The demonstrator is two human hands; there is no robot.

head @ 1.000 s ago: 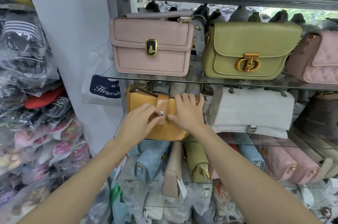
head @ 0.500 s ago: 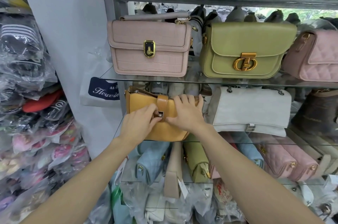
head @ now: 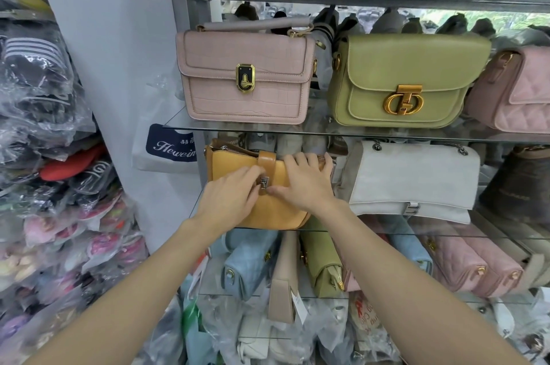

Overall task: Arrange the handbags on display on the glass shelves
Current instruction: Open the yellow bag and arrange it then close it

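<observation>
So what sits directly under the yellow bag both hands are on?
The yellow bag stands on a glass shelf. Through it show a blue bag, a beige bag and an olive bag. The arms cover parts of them.
</observation>
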